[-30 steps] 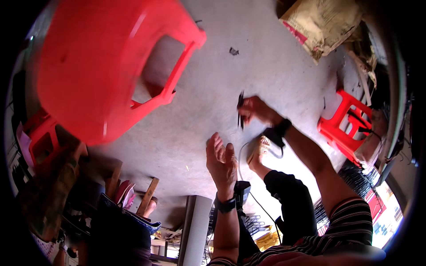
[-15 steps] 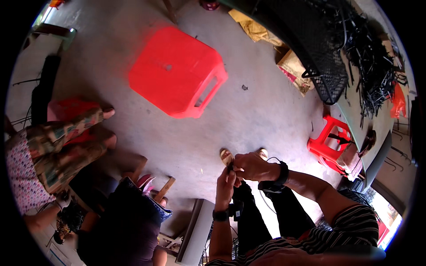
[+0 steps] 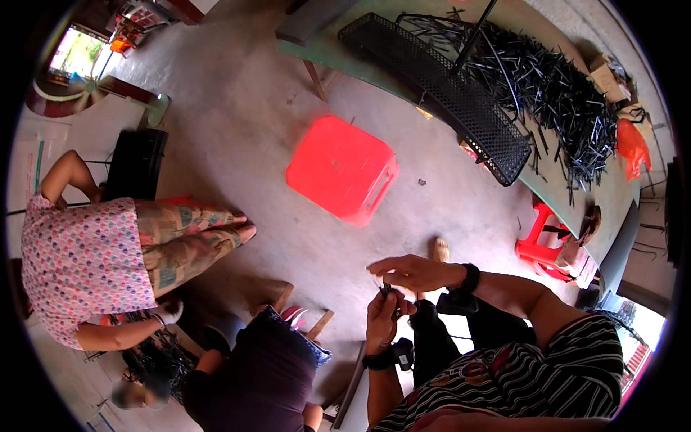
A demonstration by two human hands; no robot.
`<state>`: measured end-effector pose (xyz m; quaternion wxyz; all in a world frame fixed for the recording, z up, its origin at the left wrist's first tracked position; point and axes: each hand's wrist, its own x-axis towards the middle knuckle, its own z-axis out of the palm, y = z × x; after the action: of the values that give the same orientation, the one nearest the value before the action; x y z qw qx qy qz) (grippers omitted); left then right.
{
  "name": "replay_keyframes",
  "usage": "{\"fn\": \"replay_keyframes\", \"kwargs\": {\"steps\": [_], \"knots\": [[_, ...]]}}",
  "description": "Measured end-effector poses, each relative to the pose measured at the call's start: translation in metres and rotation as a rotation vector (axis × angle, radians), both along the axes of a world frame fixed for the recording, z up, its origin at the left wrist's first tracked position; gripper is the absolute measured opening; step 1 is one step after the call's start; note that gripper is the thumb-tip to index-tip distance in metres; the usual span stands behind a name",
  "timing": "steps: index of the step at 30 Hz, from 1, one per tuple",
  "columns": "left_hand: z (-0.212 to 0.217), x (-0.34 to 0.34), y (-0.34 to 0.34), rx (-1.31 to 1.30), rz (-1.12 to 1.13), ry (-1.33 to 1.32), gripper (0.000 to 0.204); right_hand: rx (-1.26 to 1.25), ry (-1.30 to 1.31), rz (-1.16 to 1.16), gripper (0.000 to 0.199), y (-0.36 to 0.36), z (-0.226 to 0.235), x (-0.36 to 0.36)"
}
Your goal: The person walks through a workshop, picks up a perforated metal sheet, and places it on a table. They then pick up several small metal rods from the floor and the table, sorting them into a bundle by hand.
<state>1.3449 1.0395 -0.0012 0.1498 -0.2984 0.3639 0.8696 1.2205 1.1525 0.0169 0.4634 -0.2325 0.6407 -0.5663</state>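
Note:
In front of my body, my left hand (image 3: 381,317) pinches a small dark piece (image 3: 386,291) whose kind is too small to make out. My right hand (image 3: 417,273) lies just above it, its fingers stretched out to the left and its thumb close to the dark piece. Both of my wrists wear black straps with small boxes on them. A red plastic stool (image 3: 342,169) stands on the floor ahead of my hands.
At the far right, a table (image 3: 554,205) bears a black mesh rack (image 3: 446,93) and a heap of thin black strips (image 3: 547,93). Another red stool (image 3: 536,248) is beneath its edge. Two people, one in a patterned shirt (image 3: 86,266), one in dark clothes (image 3: 252,374), are at left.
My right hand has gone from closed fingers at the left hand to outstretched ones. The view has shifted, showing more of the table and the person at left.

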Motion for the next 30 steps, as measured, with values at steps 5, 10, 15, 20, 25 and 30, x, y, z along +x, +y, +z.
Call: {"fn": "replay_keyframes", "kwargs": {"steps": [5, 10, 15, 20, 25, 30], "knots": [[-0.008, -0.031, -0.019, 0.305, 0.028, 0.007, 0.017, -0.071, 0.131, 0.055, 0.023, -0.02, -0.01, -0.041], [0.001, -0.073, -0.015, 0.048, 0.124, 0.028, 0.017, -0.161, 0.13, 0.048, 0.017, -0.039, -0.02, -0.082], [0.003, -0.121, -0.028, 0.154, 0.174, -0.095, 0.019, -0.077, 0.054, 0.036, 0.029, -0.044, -0.026, -0.122], [-0.012, -0.15, -0.063, 0.085, 0.155, -0.097, 0.032, 0.084, 0.121, -0.201, 0.03, -0.047, -0.07, -0.159], [-0.061, -0.174, -0.119, -0.238, 0.078, -0.13, 0.028, 0.256, 0.253, -0.481, 0.024, -0.03, -0.138, -0.21], [-0.098, -0.182, -0.155, -0.469, 0.076, -0.193, 0.024, 0.64, 0.312, -0.598, 0.027, -0.023, -0.209, -0.25]]}}
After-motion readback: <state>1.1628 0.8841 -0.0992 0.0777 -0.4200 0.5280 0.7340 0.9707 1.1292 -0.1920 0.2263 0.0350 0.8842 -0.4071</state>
